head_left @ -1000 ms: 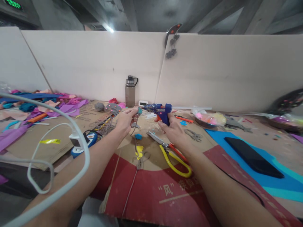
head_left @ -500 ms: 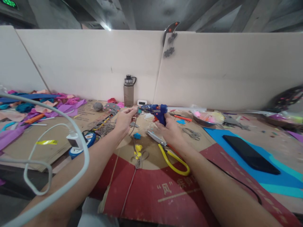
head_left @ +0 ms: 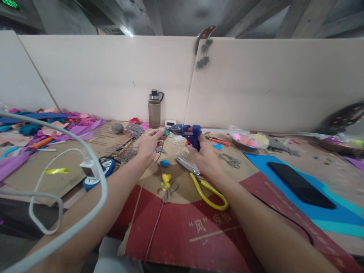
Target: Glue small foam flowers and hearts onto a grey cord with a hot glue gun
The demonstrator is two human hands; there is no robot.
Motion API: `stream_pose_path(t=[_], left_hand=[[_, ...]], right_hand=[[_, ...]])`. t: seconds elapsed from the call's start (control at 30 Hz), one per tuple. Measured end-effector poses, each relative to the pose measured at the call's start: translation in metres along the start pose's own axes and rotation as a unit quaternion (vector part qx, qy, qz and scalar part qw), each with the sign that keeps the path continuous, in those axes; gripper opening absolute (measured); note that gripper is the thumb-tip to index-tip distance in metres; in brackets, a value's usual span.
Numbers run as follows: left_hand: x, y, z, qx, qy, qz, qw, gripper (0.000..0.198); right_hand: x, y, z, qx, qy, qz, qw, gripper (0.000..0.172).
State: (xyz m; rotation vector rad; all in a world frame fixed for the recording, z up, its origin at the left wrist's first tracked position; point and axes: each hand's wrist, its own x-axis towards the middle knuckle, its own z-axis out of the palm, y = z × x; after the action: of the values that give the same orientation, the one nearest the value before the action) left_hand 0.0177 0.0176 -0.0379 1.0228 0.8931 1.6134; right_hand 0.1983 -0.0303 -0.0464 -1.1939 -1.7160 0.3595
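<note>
My right hand [head_left: 204, 149] is wrapped round the handle of a blue hot glue gun [head_left: 189, 132], whose nozzle points left. Between the fingertips of my left hand [head_left: 151, 143] is a small teal piece [head_left: 167, 132], with grey cord running down from it. The nozzle tip is right at this piece; whether they touch I cannot tell. Below the hands, a blue flower [head_left: 164, 163] and yellow pieces [head_left: 166, 181] lie along the cord [head_left: 155, 231]. Scissors with yellow handles [head_left: 209, 194] rest on the cardboard [head_left: 182, 212] beside my right forearm.
A white cable [head_left: 99, 163] loops across the near left, by a blue power strip [head_left: 99, 176]. Behind stand a water bottle [head_left: 154, 112] and a white panel [head_left: 113, 76]. To the right are a black phone [head_left: 301, 185] on blue sheets and a bowl of pompoms [head_left: 250, 141].
Both hands stay almost in place. The glue gun has shifted very slightly, its nozzle still at the teal piece.
</note>
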Motion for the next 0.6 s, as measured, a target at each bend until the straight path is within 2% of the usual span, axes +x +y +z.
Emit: stream_pose_path(t=[0.6], left_hand=[[0.0012, -0.0030, -0.0007, 0.003, -0.001, 0.006, 1.000, 0.030]], right_hand=[[-0.0028, -0.0047, -0.0013, -0.031, 0.011, -0.032, 0.999, 0.037]])
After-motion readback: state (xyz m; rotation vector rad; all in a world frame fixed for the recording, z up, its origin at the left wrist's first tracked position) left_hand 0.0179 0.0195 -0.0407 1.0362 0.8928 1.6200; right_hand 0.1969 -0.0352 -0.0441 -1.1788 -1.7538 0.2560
